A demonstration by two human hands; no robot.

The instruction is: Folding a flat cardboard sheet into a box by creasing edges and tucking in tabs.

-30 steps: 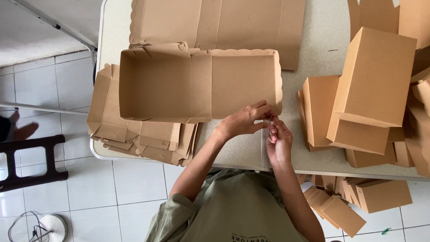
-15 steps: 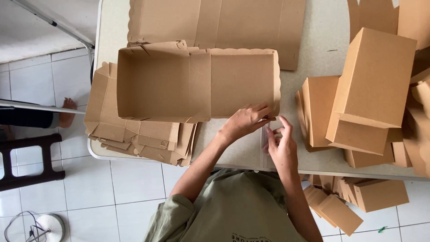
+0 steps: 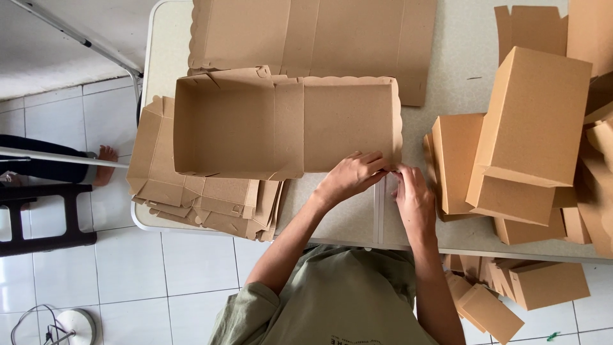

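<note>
Both hands meet at the near right corner of the half-folded cardboard box. The left hand has its fingers pinched on the box's lower right edge, and the right hand closes on the same corner from the other side, fingertips touching the cardboard beside the scalloped end flap. Neither hand is clearly nearer. The box lies open side up, its long axis running left to right across the desk, so most of it stretches leftward and away from the hands. A flat cardboard sheet lies beyond it, a stack of flat blanks overhangs the left desk edge, and finished boxes crowd the right. Below are white floor tiles and a dark stool.
</note>
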